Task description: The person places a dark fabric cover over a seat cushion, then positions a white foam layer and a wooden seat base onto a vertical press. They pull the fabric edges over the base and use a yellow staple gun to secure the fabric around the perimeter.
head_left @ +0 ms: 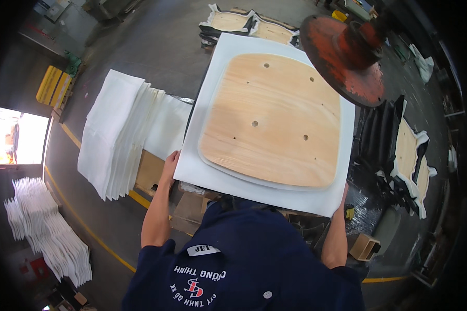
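Observation:
In front of me a pale wooden seat panel (275,114), rounded at the corners and drilled with several holes, lies on a pad of white foam. Beneath it spreads a larger white sheet (205,93). My left hand (171,167) is closed on the sheet's near left corner, its thumb and fingers at the edge. At the near right side my right hand (342,199) grips the sheet's edge, with most of its fingers hidden. The panel itself is touched by neither hand.
A red round metal press head (342,59) hangs over the far right corner. Stacked white sheets (111,135) stand to the left, with more white stacks (49,228) beyond. Covered seat panels (407,147) lie at right, others (249,26) at the back. A small wooden box (365,247) is near right.

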`<state>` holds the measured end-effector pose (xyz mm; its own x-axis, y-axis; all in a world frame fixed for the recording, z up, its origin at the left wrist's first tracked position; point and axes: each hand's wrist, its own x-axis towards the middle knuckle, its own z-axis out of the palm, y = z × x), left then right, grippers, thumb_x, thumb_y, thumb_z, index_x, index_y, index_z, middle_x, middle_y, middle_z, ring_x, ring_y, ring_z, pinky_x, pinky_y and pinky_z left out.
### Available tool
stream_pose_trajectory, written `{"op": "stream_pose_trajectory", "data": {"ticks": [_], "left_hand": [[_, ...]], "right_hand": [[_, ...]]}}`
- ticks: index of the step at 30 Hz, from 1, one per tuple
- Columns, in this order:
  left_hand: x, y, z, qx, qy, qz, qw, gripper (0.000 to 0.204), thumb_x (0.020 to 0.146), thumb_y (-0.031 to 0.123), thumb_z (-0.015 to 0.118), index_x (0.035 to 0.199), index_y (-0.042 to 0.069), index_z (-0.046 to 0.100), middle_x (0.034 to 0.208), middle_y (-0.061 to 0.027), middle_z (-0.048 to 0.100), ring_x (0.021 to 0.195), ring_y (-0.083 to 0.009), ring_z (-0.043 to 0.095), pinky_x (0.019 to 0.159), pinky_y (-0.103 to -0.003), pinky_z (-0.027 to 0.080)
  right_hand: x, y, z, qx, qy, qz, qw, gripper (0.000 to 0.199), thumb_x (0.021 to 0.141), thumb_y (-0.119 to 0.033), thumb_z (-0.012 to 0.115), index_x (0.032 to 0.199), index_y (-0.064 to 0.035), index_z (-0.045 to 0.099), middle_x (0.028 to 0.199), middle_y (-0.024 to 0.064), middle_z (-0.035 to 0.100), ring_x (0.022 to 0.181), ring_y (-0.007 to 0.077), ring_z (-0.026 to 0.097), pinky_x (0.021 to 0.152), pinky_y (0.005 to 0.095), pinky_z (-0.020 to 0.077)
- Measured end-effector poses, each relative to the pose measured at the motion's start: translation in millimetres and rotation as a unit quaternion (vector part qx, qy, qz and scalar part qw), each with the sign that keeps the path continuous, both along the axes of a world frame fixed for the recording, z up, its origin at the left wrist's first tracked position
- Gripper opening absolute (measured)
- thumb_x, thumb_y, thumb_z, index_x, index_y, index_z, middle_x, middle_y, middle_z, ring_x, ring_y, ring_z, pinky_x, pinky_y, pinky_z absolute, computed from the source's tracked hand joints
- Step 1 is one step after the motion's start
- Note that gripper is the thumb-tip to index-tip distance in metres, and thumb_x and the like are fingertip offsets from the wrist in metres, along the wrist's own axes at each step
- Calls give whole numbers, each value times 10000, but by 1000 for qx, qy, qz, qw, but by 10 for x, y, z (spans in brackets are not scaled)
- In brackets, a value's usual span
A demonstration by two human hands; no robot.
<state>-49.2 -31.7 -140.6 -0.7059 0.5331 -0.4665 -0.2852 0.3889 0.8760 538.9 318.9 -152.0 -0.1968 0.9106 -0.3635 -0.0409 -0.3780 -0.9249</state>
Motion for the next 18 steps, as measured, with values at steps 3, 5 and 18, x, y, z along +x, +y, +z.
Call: {"op": "stream_pose_trajectory", "data": {"ticks": [3, 5, 18], "left_hand": [[76, -240, 37, -50, -19, -22, 998, 337, 1066, 274, 539, 862, 14, 610, 747, 16, 598, 689, -58, 519, 609, -255, 444], [133, -295, 21, -48, -16, -26, 998, 328, 1059, 264, 557, 841, 23, 604, 739, 18, 598, 666, -48, 506, 590, -249, 434], [-305, 442, 848, 17, 155, 21, 988, 263, 1030, 255, 556, 1026, 12, 658, 855, -57, 691, 700, -106, 600, 639, -264, 495]], "right_hand": [[292, -313, -106, 83, -91, 25, 992, 249, 1009, -139, 542, 1103, 56, 665, 973, 86, 713, 827, 137, 638, 734, 300, 537], [672, -502, -414, 282, -281, 92, 913, 236, 986, -156, 576, 1060, 48, 669, 948, 87, 713, 812, 146, 634, 723, 304, 534], [552, 443, 552, 131, -348, -75, 925, 329, 1035, -298, 571, 1225, -50, 677, 828, -13, 627, 656, 57, 549, 541, 230, 443]]}}
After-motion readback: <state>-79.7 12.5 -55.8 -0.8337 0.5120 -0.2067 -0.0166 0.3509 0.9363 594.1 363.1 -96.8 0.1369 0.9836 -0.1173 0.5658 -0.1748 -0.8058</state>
